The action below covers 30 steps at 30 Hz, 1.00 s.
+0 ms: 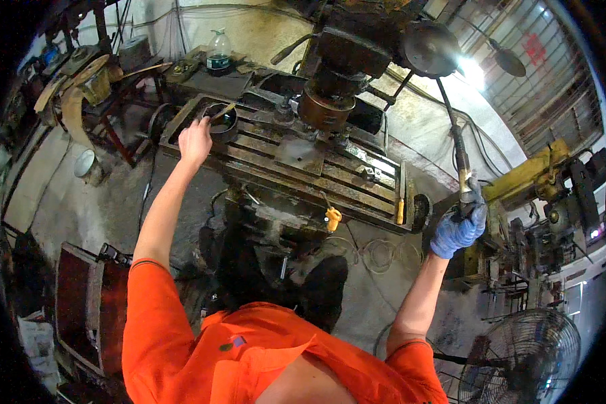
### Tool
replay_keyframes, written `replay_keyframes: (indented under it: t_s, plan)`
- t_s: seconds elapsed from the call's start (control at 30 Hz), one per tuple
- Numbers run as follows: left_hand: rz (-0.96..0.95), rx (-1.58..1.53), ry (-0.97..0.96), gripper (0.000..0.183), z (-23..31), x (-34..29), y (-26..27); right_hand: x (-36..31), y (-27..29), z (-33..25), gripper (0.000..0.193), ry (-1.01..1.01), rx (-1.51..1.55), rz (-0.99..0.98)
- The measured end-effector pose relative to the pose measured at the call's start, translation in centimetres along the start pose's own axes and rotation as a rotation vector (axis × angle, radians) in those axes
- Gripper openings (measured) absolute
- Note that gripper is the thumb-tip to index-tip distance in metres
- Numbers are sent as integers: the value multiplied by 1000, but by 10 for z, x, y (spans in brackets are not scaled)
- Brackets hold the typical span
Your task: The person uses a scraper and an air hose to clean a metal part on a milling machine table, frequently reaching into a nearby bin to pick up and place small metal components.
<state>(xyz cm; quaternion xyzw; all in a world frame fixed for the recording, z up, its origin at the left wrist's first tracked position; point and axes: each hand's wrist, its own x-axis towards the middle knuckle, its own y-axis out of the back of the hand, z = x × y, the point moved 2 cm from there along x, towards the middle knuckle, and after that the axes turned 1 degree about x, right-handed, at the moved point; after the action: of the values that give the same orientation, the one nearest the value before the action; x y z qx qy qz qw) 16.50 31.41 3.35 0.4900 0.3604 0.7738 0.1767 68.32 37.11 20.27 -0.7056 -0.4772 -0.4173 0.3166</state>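
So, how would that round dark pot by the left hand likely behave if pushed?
The round dark pot would probably slide rather than tip, as it looks wide and low and stands upright. Its base might snag on the slotted machine table. The slim yellowish stick slanting across its mouth could shift with a jolt.

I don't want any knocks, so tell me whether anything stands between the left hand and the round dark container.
Nothing visible does: the left hand is at the left rim of the round dark container. A pale stick slants over the container's opening, to the hand's right; whether the hand holds it is unclear.
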Motion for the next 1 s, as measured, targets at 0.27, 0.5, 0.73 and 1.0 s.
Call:
replay_keyframes:
  t_s: [0.27,0.5,0.73,1.0]
  plan:
    - [-226,-8,-13,39,7,-18,1,-8,10,27,32,-45,297,-20]
    - [-187,-36,46,42,-55,-39,80,6,-2,-21,33,270,-517,-107]
    - [-355,265,594,41,-240,-166,254,22,33,31,22,25,286,-19]
    - [-742,423,1229,48,-291,-350,354,50,49,43,25,594,-558,56]
